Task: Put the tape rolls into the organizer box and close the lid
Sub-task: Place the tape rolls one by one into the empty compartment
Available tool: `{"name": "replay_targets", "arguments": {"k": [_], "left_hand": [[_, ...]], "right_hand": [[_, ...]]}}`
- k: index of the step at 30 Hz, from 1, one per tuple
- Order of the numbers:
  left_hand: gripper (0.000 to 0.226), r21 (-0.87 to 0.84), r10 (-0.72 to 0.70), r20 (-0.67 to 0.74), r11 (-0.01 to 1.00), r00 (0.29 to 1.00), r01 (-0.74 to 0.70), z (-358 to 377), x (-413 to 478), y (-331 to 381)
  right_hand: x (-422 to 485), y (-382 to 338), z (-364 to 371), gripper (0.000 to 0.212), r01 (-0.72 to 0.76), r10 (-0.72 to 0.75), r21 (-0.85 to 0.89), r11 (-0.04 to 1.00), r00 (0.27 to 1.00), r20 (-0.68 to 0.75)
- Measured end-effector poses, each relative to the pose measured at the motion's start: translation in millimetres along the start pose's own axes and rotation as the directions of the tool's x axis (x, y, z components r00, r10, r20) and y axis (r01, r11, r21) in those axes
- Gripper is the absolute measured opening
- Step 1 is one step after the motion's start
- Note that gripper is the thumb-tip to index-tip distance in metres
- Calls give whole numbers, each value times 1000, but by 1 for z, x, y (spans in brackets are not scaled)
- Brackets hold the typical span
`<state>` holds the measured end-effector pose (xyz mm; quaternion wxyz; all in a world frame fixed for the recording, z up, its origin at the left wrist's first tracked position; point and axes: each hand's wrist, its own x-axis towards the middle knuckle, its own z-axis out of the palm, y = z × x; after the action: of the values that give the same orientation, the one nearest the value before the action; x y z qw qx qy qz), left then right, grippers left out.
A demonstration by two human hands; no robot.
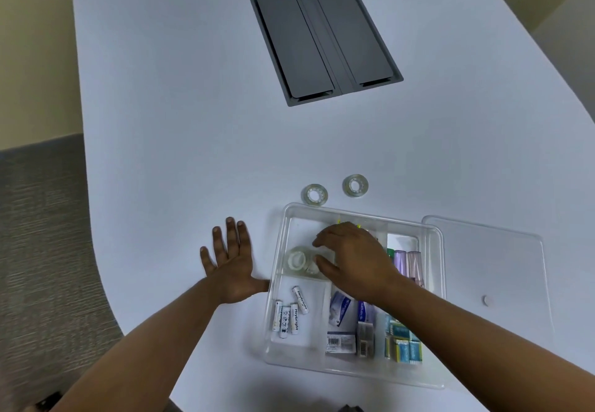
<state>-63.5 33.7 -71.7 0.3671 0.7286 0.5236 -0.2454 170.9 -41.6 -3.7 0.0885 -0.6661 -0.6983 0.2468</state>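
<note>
Nearest the camera, the clear plastic organizer box (pixel 433 376) sits open on the white counter (pixel 180 141). Its near-left compartment holds four white AA batteries (pixel 287 313) printed "Heybright". Beside them lie white and blue cartons (pixel 343 324), one with a barcode label whose other print is too small to read, and then a cluster of small teal and yellow packets (pixel 404 342), their writing illegible.

The right hand (pixel 351 258) reaches into the far-left compartment, fingers curled down at a clear tape roll (pixel 297 261) lying flat there; whether it actually grips the roll cannot be told. The left hand (pixel 230 266) lies flat and spread on the counter, palm down, thumb just beside the box's left wall, holding nothing.

To the right, pastel purple and pink tubes (pixel 409 263) stand in a far compartment. The clear flat lid (pixel 502 270) rests on the counter against the box's right side.

Just beyond the box's far edge, two more clear tape rolls (pixel 315 195) lie flat on the counter, apart from each other. Farther off, a grey rectangular cable hatch (pixel 323 39) is set into the counter.
</note>
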Motion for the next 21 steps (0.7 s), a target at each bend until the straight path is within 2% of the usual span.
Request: {"name": "replay_targets", "arguments": {"k": [6,10,13,16,19,21], "left_hand": [[135,-4,20,-44,1000,999,-20,5,3,-5],[133,-19,24,-117,999,993,-26,12,2,-7],[130,-68,16,-240,997,971,-33,14,-3,-7],[107,-166,-38,-423,985,905,-36,8,-2,8],[79,-376,-70,-541,911,838,-167,-20,1,31],[64,-344,-6,-577,909,817,-235,-42,8,50]], "right_hand": [[-27,33,-10,33,-98,103,31,995,963,-248],[-40,60,-9,58,-228,200,-78,971,943,-264],[-45,77,-4,71,-290,254,-134,947,938,-236],[-47,90,1,75,-317,282,-167,934,937,-205],[-47,92,7,77,-323,290,-166,932,938,-191],[-47,91,10,79,-323,292,-160,933,938,-189]]}}
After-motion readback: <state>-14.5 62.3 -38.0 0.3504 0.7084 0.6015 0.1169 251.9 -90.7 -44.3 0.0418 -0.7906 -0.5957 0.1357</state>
